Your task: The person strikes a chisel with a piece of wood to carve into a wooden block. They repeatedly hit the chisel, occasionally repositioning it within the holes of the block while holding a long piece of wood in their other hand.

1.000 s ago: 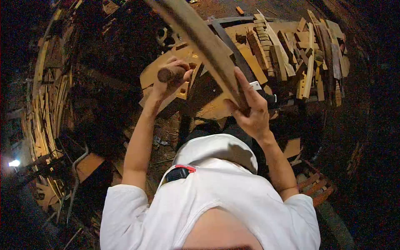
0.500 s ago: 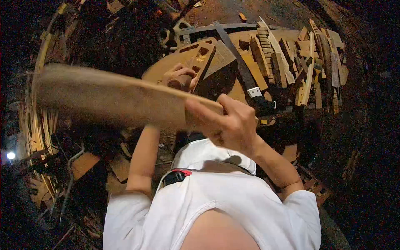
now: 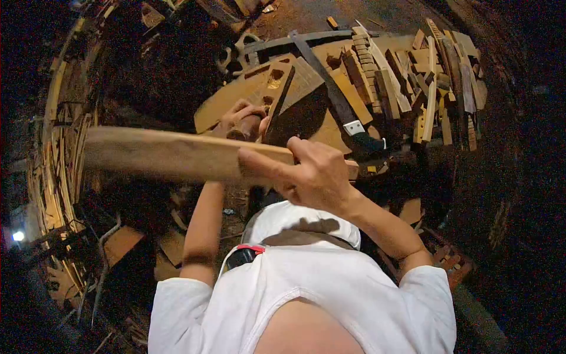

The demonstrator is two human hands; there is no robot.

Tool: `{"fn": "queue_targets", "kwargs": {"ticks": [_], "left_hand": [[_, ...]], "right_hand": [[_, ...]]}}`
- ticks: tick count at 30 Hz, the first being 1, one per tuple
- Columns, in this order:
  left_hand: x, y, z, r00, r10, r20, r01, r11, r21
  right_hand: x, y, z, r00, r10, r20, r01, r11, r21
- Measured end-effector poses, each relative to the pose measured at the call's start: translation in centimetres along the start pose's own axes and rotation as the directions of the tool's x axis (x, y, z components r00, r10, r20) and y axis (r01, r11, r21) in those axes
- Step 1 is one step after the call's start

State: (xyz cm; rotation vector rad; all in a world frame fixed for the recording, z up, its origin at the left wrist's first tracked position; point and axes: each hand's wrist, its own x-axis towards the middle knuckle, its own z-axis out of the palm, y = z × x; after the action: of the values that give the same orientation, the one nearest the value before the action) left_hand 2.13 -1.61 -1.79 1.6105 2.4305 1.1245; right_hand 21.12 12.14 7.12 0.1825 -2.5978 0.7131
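My right hand (image 3: 306,174) grips one end of a long flat wooden board (image 3: 165,155) that lies level and points left across the view. Behind the board, my left hand (image 3: 239,121) is closed around a round wooden handle (image 3: 252,127); the tool's working end is hidden. The left hand rests by a brown wooden workpiece with rectangular mortise holes (image 3: 259,88) that sits on the work surface.
A dark saw blade with a pale fitting (image 3: 333,97) lies diagonally on the pile. Many short wood offcuts and blocks (image 3: 413,76) are heaped at the right. Bent wooden strips (image 3: 56,171) stack at the left. The surroundings are dark.
The board swung from pointing up and away to lying level toward the left, then dropped slightly. My left hand stayed on the handle by the mortised piece.
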Motion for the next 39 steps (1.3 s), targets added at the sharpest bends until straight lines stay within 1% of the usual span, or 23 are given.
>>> {"fn": "queue_targets", "kwargs": {"ticks": [1,3,4,5,7,9,10,13,14,17,18,19,21,22,24,25,29,32,34,35,37,38,39], "left_hand": [[-0.7,-0.6,1.3,0.979,-0.2,-0.041,0.193,0.972,-0.131],[-0.7,0.3,0.5,0.98,-0.197,-0.001,0.195,0.974,-0.119],[-1.1,0.9,0.8,0.969,-0.242,-0.054,0.234,0.965,-0.117],[-1.4,1.2,1.3,0.954,-0.28,-0.107,0.267,0.956,-0.12],[-1.1,0.4,1.6,0.97,-0.199,-0.141,0.182,0.975,-0.128],[-1.7,0.3,1.9,0.986,-0.033,-0.163,0.032,0.999,-0.006],[-1.8,0.4,2.1,0.978,-0.159,-0.133,0.146,0.984,-0.102],[-1.7,1.4,1.5,0.992,-0.058,-0.109,0.054,0.998,-0.039],[-1.9,2.3,2.0,0.966,-0.177,-0.19,0.155,0.98,-0.124],[-2.8,2.1,2.6,0.948,-0.22,-0.23,0.197,0.973,-0.122],[-3.3,0.5,2.7,0.975,-0.134,-0.178,0.114,0.986,-0.118],[-3.6,-1.3,3.7,0.974,-0.143,-0.176,0.123,0.985,-0.12],[-4.0,-3.2,4.6,0.942,-0.279,-0.187,0.309,0.937,0.16],[-4.2,-3.3,4.0,0.941,-0.28,-0.189,0.312,0.936,0.166],[-4.0,-2.8,2.3,0.9,-0.318,-0.297,0.245,0.934,-0.259],[-3.5,-2.1,1.3,0.873,-0.355,-0.334,0.179,0.87,-0.459],[-0.9,-1.6,-1.8,0.902,-0.342,-0.264,0.265,0.921,-0.287],[0.0,-1.5,-2.4,0.938,-0.314,-0.145,0.276,0.933,-0.232],[0.6,-0.7,-2.8,0.937,-0.348,-0.022,0.34,0.926,-0.167],[0.6,-0.9,-2.3,0.938,-0.346,-0.016,0.339,0.926,-0.166],[0.8,-1.4,-1.4,0.962,-0.266,-0.064,0.217,0.883,-0.415],[0.8,-1.6,-1.3,0.963,-0.264,-0.059,0.216,0.883,-0.416],[0.9,-1.6,-1.4,0.969,-0.243,-0.046,0.218,0.929,-0.3]], "right_hand": [[-0.1,-0.3,-0.4,1.0,0.003,0.01,-0.003,1.0,0.006],[0.0,-0.7,-1.0,0.994,-0.06,-0.087,0.066,0.995,0.073],[-0.3,0.3,0.5,0.996,-0.006,-0.085,0.014,0.995,0.102],[-0.3,0.8,0.7,0.994,0.111,0.011,-0.111,0.994,0.016],[-0.4,1.2,0.7,0.999,0.031,0.039,-0.028,0.997,-0.077],[-0.6,0.3,0.4,1.0,-0.003,0.017,0.003,1.0,-0.022],[-0.7,-0.1,0.3,0.999,-0.036,-0.007,0.037,0.999,0.036],[-1.3,0.5,1.8,1.0,-0.003,-0.006,0.004,0.999,0.05],[-1.4,0.9,2.1,0.997,0.03,0.072,-0.028,0.999,-0.018],[-1.6,1.0,2.4,0.996,0.004,0.088,-0.007,1.0,0.026],[-1.8,1.1,2.5,0.998,-0.002,0.066,-0.004,0.997,0.078],[-1.9,1.4,2.6,0.997,0.0,0.073,-0.006,0.997,0.083],[-2.0,2.0,2.6,0.994,0.084,-0.071,-0.068,0.978,0.195],[-2.2,2.5,2.5,0.994,0.08,-0.073,-0.064,0.978,0.2],[-2.9,3.9,2.2,0.97,0.233,-0.064,-0.213,0.951,0.226],[-3.4,4.6,2.0,0.948,0.312,-0.055,-0.292,0.927,0.237],[-5.2,6.9,1.3,0.921,0.377,-0.101,-0.31,0.864,0.397],[-6.2,7.6,0.6,0.825,0.563,-0.043,-0.465,0.72,0.515],[-6.7,8.0,0.7,0.804,0.589,-0.079,-0.476,0.718,0.508],[-6.9,8.2,0.8,0.786,0.608,-0.115,-0.483,0.72,0.498],[-6.9,8.1,0.9,0.751,0.642,-0.156,-0.492,0.701,0.516],[-6.9,8.1,0.7,0.739,0.657,-0.146,-0.517,0.694,0.501],[-6.9,8.0,0.6,0.728,0.672,-0.136,-0.542,0.685,0.487]]}}
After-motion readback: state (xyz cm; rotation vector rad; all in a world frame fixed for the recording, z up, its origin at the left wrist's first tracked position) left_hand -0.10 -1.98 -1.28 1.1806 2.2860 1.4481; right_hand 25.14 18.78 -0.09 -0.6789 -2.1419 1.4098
